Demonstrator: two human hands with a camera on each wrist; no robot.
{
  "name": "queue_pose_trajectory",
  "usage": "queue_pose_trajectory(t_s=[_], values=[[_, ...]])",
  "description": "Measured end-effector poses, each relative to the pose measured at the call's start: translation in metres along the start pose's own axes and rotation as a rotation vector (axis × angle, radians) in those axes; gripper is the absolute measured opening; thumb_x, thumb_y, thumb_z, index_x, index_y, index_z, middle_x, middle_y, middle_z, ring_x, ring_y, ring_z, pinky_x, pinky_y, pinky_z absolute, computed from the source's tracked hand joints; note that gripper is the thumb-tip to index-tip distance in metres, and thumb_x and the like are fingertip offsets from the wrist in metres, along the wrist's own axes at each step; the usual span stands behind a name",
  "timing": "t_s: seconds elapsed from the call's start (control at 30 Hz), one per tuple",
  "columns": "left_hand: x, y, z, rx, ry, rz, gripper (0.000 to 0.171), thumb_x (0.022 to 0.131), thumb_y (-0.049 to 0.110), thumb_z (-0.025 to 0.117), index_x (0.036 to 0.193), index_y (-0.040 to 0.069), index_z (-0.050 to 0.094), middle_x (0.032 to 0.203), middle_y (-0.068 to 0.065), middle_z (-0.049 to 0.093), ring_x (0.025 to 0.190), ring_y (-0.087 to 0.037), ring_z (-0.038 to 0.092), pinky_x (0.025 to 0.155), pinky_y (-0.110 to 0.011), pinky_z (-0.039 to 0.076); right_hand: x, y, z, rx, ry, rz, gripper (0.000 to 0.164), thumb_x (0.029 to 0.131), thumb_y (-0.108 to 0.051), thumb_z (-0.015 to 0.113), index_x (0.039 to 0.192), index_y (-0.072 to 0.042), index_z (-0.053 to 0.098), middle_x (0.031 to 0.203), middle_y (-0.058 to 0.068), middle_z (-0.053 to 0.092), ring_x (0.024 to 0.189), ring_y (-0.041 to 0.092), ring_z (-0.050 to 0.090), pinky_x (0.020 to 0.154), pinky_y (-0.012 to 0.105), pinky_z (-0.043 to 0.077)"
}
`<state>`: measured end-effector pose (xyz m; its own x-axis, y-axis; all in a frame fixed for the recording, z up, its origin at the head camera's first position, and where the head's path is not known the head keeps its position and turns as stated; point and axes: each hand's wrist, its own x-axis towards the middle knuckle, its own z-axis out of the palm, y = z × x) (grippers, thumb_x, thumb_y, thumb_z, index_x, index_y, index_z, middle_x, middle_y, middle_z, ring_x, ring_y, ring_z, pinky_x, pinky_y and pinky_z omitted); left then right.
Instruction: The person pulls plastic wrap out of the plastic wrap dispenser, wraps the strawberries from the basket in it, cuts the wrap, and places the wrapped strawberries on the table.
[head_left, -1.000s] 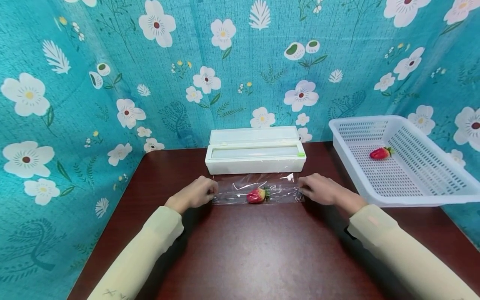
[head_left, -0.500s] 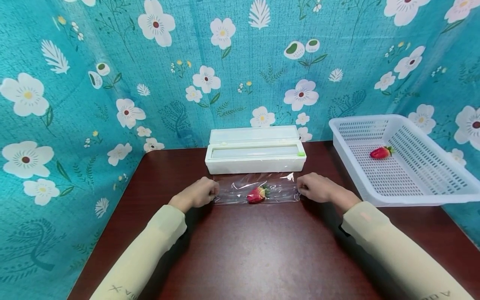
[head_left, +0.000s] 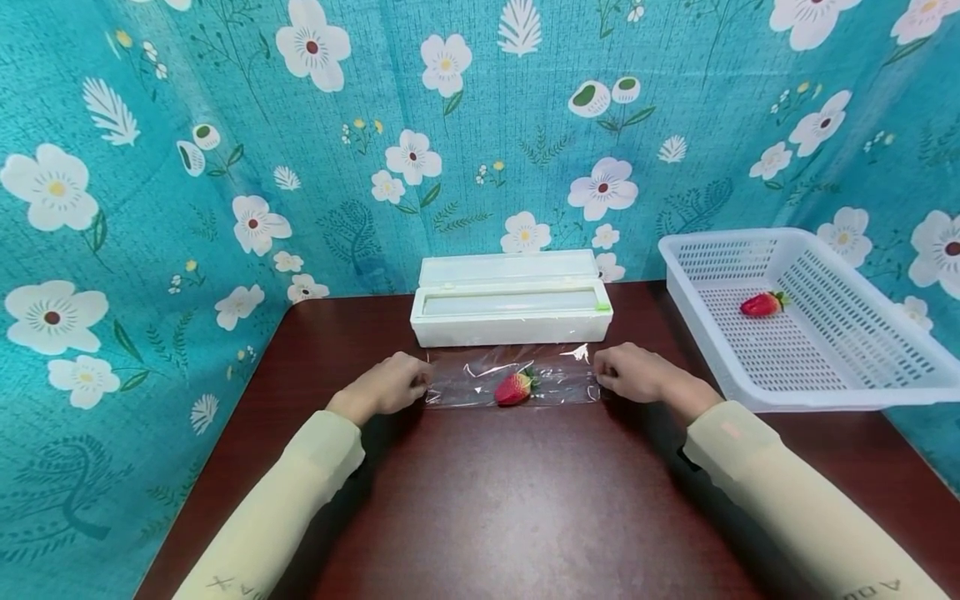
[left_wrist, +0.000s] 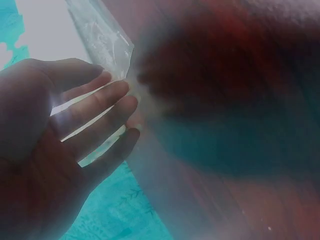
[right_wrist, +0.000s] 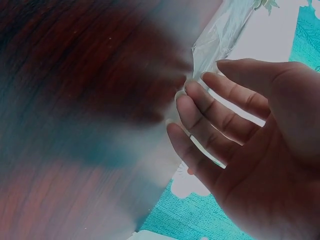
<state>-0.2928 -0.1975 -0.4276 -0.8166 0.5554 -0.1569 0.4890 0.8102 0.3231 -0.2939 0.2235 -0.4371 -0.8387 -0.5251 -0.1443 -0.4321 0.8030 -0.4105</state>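
Observation:
A strip of clear plastic film (head_left: 457, 385) lies on the dark table, with a red strawberry (head_left: 513, 389) at its middle. At the film's left end is my left hand (head_left: 392, 383); in the left wrist view its fingers (left_wrist: 100, 105) are loosely bent, fingertips down at the table beside the film's corner. My right hand (head_left: 633, 372) is at the other end. In the right wrist view its thumb stands apart from the forefinger, and the relaxed fingertips reach the table right by the film's edge (right_wrist: 210, 47).
Behind the film stands a white cling film box (head_left: 510, 332) with its lid raised. To the right, a white slotted basket (head_left: 787, 400) holds another strawberry (head_left: 762, 304). A teal flowered cloth (head_left: 480, 125) hangs behind the table (head_left: 510, 500).
The right hand has shifted slightly inward to the left. My left hand moved a little right, then back left. The film and strawberry stay in nearly the same place.

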Motion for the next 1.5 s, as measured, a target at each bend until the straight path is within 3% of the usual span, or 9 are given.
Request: queue_pose_trajectory(t_s=[0.13, 0.27, 0.4, 0.6, 0.9, 1.0, 1.17, 1.5], values=[[-0.004, 0.004, -0.003, 0.026, 0.057, 0.008, 0.012, 0.097, 0.005, 0.067, 0.103, 0.009, 0.076, 0.091, 0.002, 0.067, 0.077, -0.015, 0.056, 0.070, -0.030, 0.051, -0.003, -0.001, -0.002, -0.022, 0.011, -0.014, 0.003, 0.096, -0.008, 0.067, 0.096, -0.010, 0.070, 0.078, -0.005, 0.060, 0.071, 0.014, 0.054, 0.061, 0.034, 0.047], [-0.003, 0.019, -0.003, 0.051, 0.084, 0.063, 0.013, 0.097, 0.007, 0.068, 0.108, 0.007, 0.074, 0.097, -0.002, 0.067, 0.082, -0.016, 0.058, 0.073, -0.033, 0.052, -0.004, -0.002, -0.003, -0.038, 0.020, -0.035, 0.009, 0.096, -0.006, 0.066, 0.091, -0.014, 0.069, 0.077, -0.007, 0.059, 0.072, 0.012, 0.054, 0.060, 0.035, 0.046], [0.003, 0.035, -0.001, 0.065, 0.071, 0.111, 0.023, 0.097, 0.014, 0.071, 0.119, 0.005, 0.071, 0.105, -0.007, 0.067, 0.090, -0.018, 0.061, 0.079, -0.038, 0.055, -0.001, -0.003, -0.001, -0.041, 0.030, -0.066, 0.010, 0.097, -0.008, 0.066, 0.092, -0.016, 0.070, 0.082, -0.007, 0.062, 0.078, 0.014, 0.056, 0.064, 0.038, 0.048], [0.011, 0.044, 0.005, 0.100, 0.044, 0.117, 0.033, 0.098, 0.018, 0.071, 0.128, 0.006, 0.068, 0.114, -0.010, 0.065, 0.097, -0.019, 0.062, 0.084, -0.040, 0.055, 0.003, -0.006, 0.004, -0.033, 0.041, -0.113, 0.009, 0.099, -0.014, 0.067, 0.105, -0.012, 0.073, 0.101, 0.002, 0.062, 0.093, 0.024, 0.059, 0.077, 0.044, 0.050], [0.019, 0.055, 0.012, 0.068, 0.038, 0.172, 0.034, 0.098, 0.019, 0.071, 0.128, 0.004, 0.068, 0.115, -0.010, 0.064, 0.099, -0.020, 0.063, 0.087, -0.042, 0.054, 0.018, -0.019, 0.014, -0.006, 0.058, -0.222, 0.025, 0.098, -0.017, 0.070, 0.118, -0.002, 0.071, 0.113, 0.011, 0.063, 0.107, 0.031, 0.059, 0.092, 0.050, 0.048], [0.023, 0.059, 0.013, 0.072, 0.030, 0.179, 0.032, 0.098, 0.020, 0.071, 0.127, 0.005, 0.068, 0.113, -0.009, 0.064, 0.097, -0.019, 0.061, 0.087, -0.040, 0.053, 0.026, -0.024, 0.018, 0.005, 0.050, -0.265, 0.022, 0.097, -0.016, 0.071, 0.116, -0.005, 0.072, 0.111, 0.007, 0.063, 0.106, 0.029, 0.058, 0.093, 0.049, 0.047], [0.024, 0.060, 0.013, 0.080, 0.017, 0.169, 0.033, 0.099, 0.021, 0.071, 0.128, 0.006, 0.068, 0.115, -0.009, 0.064, 0.097, -0.019, 0.061, 0.088, -0.040, 0.053, 0.036, -0.024, 0.022, 0.035, 0.051, -0.346, 0.003, 0.096, -0.010, 0.071, 0.098, -0.011, 0.074, 0.097, -0.003, 0.062, 0.096, 0.024, 0.060, 0.087, 0.043, 0.048], [0.023, 0.058, 0.017, 0.085, 0.011, 0.157, 0.035, 0.099, 0.022, 0.070, 0.130, 0.006, 0.066, 0.119, -0.006, 0.064, 0.106, -0.020, 0.062, 0.094, -0.041, 0.052, 0.037, -0.024, 0.022, 0.116, 0.083, -0.348, 0.008, 0.097, -0.003, 0.067, 0.095, -0.008, 0.072, 0.093, -0.005, 0.061, 0.090, 0.019, 0.059, 0.084, 0.044, 0.050]])
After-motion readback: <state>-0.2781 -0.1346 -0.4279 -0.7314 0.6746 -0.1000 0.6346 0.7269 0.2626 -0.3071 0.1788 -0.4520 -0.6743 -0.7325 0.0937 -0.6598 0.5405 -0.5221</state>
